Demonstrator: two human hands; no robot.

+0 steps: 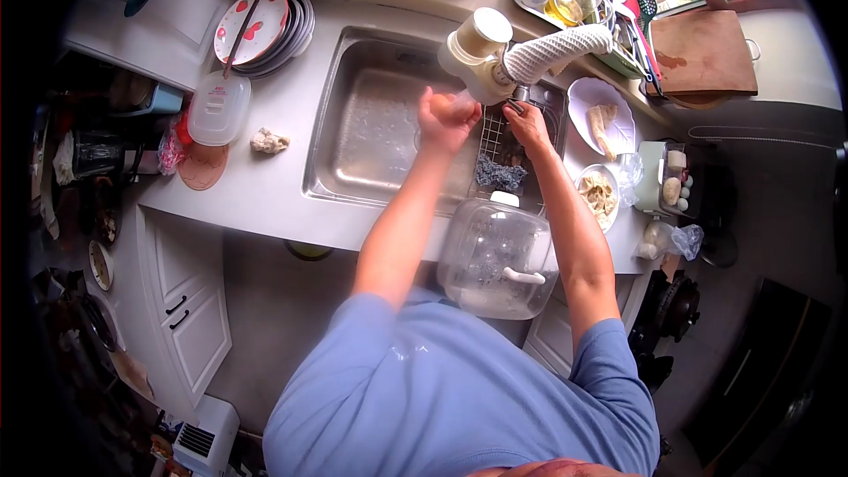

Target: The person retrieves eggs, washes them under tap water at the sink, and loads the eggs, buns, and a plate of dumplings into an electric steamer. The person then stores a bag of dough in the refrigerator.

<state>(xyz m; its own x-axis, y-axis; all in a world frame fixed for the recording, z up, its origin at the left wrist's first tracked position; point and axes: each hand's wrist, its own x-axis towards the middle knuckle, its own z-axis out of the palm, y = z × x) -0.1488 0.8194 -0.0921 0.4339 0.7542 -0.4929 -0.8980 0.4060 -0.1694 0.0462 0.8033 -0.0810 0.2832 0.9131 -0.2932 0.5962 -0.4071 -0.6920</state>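
Note:
My left hand is over the sink, beneath the white tap filter. Its fingers curl around a small, round, orange-brown thing, perhaps an egg, partly hidden by the fingers. A clear streak, seemingly water, falls from the filter onto this hand. Closed at the metal faucet lever is my right hand, just right of the filter. Under my hands a wire rack spans the sink's right part, with a grey-blue scouring pad on it.
A clear lidded bin stands at the counter's front edge, between my forearms. Stacked plates and a plastic box sit left. To the right are a white dish, a bowl of food and a cutting board.

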